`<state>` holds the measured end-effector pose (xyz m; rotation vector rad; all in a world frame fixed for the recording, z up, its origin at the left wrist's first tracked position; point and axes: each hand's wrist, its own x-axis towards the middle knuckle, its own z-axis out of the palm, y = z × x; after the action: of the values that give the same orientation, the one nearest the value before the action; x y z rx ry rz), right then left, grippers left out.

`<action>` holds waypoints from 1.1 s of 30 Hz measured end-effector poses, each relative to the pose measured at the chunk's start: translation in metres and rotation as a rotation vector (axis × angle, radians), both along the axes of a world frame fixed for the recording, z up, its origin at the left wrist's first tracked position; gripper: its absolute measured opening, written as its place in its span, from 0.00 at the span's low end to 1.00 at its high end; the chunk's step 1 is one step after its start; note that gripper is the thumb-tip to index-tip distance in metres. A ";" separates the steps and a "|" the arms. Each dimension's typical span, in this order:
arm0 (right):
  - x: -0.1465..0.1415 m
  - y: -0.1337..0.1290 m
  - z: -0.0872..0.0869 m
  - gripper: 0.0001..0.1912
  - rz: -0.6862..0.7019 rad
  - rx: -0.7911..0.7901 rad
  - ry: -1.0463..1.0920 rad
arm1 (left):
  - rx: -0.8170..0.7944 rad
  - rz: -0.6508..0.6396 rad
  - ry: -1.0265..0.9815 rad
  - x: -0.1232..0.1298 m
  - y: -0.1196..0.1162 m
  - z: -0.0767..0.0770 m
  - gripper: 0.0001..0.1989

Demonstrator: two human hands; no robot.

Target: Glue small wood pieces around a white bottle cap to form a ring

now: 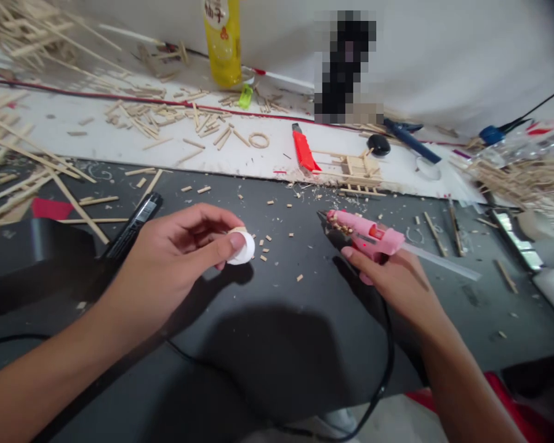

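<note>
Between the thumb and fingers of my left hand (184,246) is a small white round disc (243,248), like a cap, with a bit of wood-coloured material at its upper edge. My right hand (392,271) is wrapped round a pink hot glue gun (369,237), its nozzle pointing left and a clear glue stick (443,261) sticking out of its back. A red light glows on the gun's side. Tiny cut wood pieces (265,250) lie on the dark table between my hands. A black marker (136,224) lies beside my left hand.
A red utility knife (306,149) and a small wooden stick frame (357,169) lie along the back. Behind stand a yellow bottle (224,43) and scattered stick pieces (133,117). Bundles of sticks flank both sides. The gun's black cord (388,351) loops over the front edge.
</note>
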<state>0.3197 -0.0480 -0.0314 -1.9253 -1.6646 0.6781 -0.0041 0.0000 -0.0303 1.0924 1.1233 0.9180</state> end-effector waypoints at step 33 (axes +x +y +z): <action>-0.117 0.036 0.016 0.13 0.762 0.149 -0.403 | 0.248 0.069 0.077 -0.009 0.002 0.024 0.10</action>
<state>0.2026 -0.0118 -0.0159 -1.3434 -2.6591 0.4104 -0.0130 0.0020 -0.0064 1.3058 1.1370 1.0990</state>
